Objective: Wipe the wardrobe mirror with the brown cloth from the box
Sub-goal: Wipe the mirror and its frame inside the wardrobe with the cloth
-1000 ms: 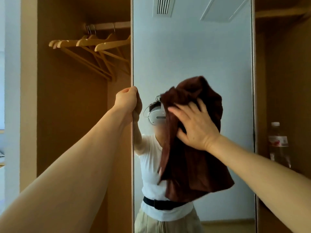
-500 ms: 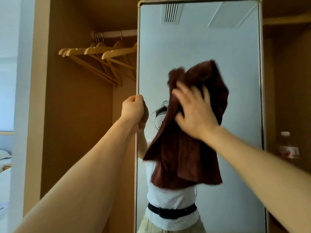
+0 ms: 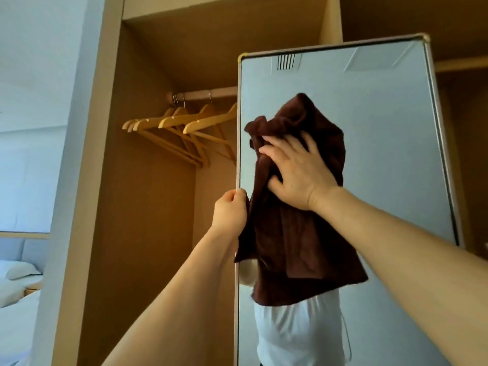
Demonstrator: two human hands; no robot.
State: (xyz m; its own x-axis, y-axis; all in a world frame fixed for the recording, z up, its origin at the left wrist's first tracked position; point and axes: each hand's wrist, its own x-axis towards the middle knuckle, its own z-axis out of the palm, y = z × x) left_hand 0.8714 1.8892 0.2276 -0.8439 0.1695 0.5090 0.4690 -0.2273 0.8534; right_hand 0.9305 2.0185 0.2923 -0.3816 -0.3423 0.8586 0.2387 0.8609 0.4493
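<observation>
1. Since the earlier frame, the right hand point(image 3: 301, 171) is sliding the dark brown terry cloth point(image 3: 295, 207) up and left across the tall metal-framed wardrobe mirror point(image 3: 383, 154), fingers spread flat on it.
2. The left hand point(image 3: 230, 211) is gripping the mirror's left edge.
3. Risk: the loosely hanging cloth is liable to slip from under the open palm.
4. Count: one cloth, one mirror, roughly four wooden hangers point(image 3: 184, 122).

brown cloth point(image 3: 295, 233) | bunched, draped | pressed against upright mirror point(image 3: 383, 154)
</observation>
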